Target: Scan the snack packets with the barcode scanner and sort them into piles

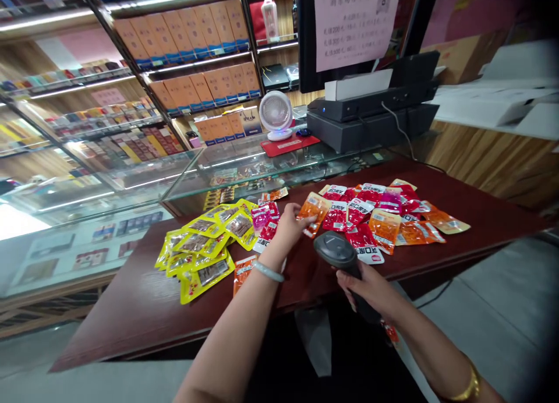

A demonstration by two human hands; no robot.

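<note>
My right hand (369, 286) is wrapped round the handle of a black barcode scanner (335, 250), whose head points up over the table's near edge. My left hand (290, 223) pinches the left edge of an orange snack packet (316, 209). Right of that packet spreads a loose pile of red packets (358, 209) and orange packets (384, 231). Left of my left hand lies a heap of yellow snack packets (207, 248). Between heap and wrist are a few pink packets (262, 218), and another orange packet (242, 271) is partly hidden by my forearm.
The dark red table (144, 310) meets a glass display counter (192, 176) at the back. A small white fan (276, 113) stands on it, beside a black cash register (371, 120) and a monitor with a pink paper sign (353, 21). Stocked shelves (187, 59) line the wall.
</note>
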